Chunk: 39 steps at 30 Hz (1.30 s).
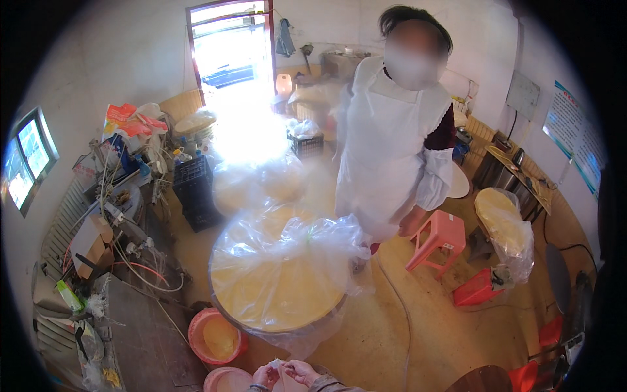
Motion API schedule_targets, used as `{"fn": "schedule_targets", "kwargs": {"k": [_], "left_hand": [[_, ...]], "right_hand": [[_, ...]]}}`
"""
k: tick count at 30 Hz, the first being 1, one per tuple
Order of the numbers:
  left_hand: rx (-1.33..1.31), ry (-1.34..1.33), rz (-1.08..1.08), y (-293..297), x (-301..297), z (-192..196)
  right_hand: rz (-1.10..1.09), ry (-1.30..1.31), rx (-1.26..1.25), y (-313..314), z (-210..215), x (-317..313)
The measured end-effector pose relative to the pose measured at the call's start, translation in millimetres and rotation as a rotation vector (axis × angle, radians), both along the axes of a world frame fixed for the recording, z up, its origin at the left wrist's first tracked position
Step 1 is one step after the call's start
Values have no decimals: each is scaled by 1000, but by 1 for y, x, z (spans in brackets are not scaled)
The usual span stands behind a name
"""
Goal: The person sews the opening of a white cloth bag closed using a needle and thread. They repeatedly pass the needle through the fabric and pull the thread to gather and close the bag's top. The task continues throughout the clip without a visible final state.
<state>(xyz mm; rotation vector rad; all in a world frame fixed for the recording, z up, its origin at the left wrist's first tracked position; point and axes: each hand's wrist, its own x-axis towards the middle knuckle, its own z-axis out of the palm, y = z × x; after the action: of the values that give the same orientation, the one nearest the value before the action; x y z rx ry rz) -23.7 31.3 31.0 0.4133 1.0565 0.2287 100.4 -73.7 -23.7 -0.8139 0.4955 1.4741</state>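
Observation:
Low in the view, my left hand (pixel 266 375) and my right hand (pixel 302 372) are close together with bent fingers. Between them is something pale and soft-looking, too small and partly covered by the fingers to name. Just left of my left hand is a pink tub (pixel 227 379), cut off by the lower edge. Beyond it stands a red bucket (pixel 196 336) with yellowish material inside. Ahead of my hands is a large round tray (pixel 271 313) of yellow material, draped with clear plastic film (pixel 313 245) gathered near its far right side.
A person in a white apron (pixel 382 150) stands past the tray, one hand by a red stool (pixel 437 238). A cord (pixel 400 300) crosses the floor. Black crates (pixel 196 193), a cluttered bench (pixel 140 326) and piled tools line the left. A plastic-wrapped round tray (pixel 503 219) is at right.

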Motion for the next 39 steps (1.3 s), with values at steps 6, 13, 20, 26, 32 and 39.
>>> {"fn": "schedule_targets", "kwargs": {"k": [6, 13, 20, 26, 32, 39], "left_hand": [[27, 14, -27, -3, -3, 1], [27, -2, 38, -2, -6, -11], [47, -56, -10, 0, -6, -13], [169, -37, 50, -5, -2, -20], [470, 138, -116, -7, -3, -44], [782, 341, -465, -4, -1, -53]], "right_hand": [[7, -5, 1, 0, 4, 0], [11, -19, -43, 1, 11, -2], [25, -32, -26, 3, 10, -1], [37, -39, -17, 4, 1, 1], [32, -29, -24, 3, -3, 7], [55, -43, -87, 9, 1, 14]]}}
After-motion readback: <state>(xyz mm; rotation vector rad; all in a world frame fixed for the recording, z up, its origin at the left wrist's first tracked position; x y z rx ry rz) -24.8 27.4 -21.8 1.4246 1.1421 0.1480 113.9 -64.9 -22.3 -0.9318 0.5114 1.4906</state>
